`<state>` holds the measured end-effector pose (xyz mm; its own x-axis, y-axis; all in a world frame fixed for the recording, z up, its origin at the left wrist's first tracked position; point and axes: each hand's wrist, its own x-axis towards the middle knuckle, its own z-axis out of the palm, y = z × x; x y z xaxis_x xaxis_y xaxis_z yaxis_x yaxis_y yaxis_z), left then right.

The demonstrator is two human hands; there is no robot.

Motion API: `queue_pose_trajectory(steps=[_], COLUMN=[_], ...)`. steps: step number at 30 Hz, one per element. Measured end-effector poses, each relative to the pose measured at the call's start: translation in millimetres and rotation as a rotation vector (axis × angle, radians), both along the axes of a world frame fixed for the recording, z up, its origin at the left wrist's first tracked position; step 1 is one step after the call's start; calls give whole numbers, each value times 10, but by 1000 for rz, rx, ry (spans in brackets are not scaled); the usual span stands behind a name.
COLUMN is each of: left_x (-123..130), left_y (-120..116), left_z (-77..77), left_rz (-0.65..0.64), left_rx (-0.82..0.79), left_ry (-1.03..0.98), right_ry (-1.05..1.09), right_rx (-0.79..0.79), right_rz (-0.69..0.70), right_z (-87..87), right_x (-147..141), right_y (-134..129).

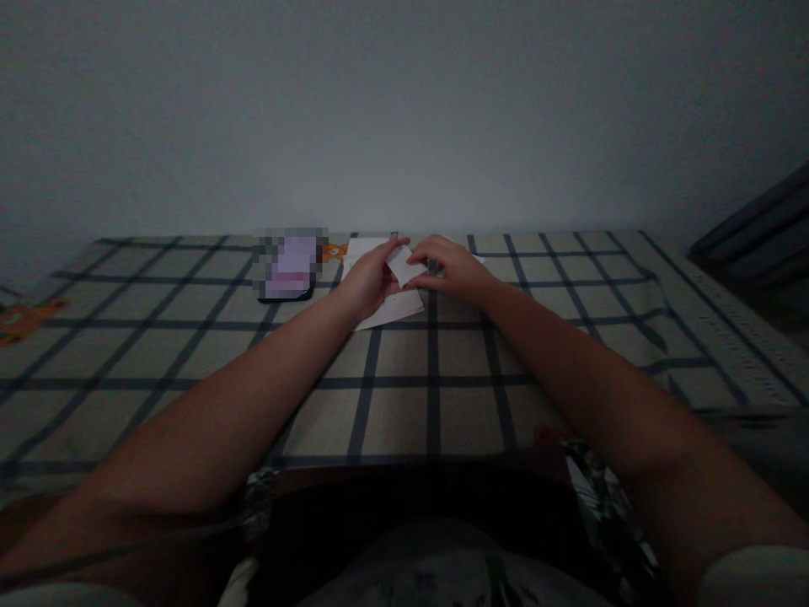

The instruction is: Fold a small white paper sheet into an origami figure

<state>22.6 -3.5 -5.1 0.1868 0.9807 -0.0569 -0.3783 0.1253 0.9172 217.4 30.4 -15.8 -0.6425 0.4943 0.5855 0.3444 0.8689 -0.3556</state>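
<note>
A small piece of white paper point(400, 265), with angled edges like a folded sheet, is held up between my two hands. My left hand point(371, 278) supports it from the left, thumb on the near face and fingers behind. From the other side, my right hand point(450, 264) pinches the paper's right edge between thumb and fingertips. Beneath both hands lie larger white sheets point(393, 309), flat on the checked cloth. My hands cover much of these sheets, so their full outline is hidden.
A phone point(291, 268) with a lit, partly blurred screen lies left of the sheets. The table wears a checked tablecloth point(404, 413) with orange bear prints. Behind it rises a plain wall point(404, 118). Something dark and slanted point(758, 215) stands at the right.
</note>
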Motion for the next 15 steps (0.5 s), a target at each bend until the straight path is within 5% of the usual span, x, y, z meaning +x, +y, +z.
queue_pose_trajectory(steps=[15], left_x=[-19], left_y=[17], left_z=[-8], left_rz=[-127], left_rx=[-18], left_ry=[-33], right_ry=[84], right_rx=[-136], right_rz=[-28], right_z=[69], right_x=[-33], right_y=[-102])
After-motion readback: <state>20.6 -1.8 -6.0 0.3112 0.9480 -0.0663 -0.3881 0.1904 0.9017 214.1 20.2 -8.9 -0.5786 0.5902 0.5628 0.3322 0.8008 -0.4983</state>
